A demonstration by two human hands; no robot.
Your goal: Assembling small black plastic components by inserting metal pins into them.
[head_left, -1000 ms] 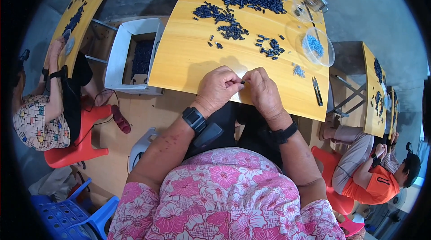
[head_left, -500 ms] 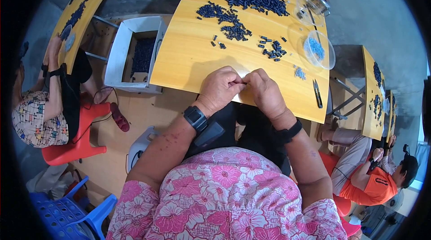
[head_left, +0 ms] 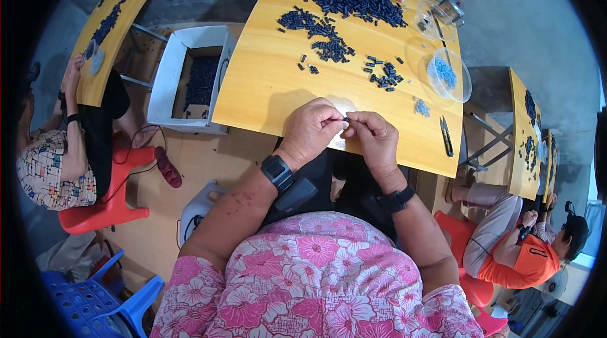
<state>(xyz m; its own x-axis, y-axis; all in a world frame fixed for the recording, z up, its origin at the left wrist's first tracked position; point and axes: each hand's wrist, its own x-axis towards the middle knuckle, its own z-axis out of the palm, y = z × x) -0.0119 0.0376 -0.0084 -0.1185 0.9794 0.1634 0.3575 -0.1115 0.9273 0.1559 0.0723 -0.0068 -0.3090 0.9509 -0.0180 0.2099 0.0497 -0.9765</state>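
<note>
Grey wall point(head_left: 537, 35), tan floor point(head_left: 158, 230) — yellow tables point(head_left: 253, 85), red stools point(head_left: 104, 218), blue plastic chair point(head_left: 144, 300)

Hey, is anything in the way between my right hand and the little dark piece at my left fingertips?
Nothing visible stands between them: your right hand is right at the dark piece, opposite your left hand.

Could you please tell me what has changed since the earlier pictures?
The right hand has drawn back slightly toward the body, while the left hand has barely moved. A small dark piece still shows between them. The dark pile, snips and clear bowl on the table stayed where they were.
</note>
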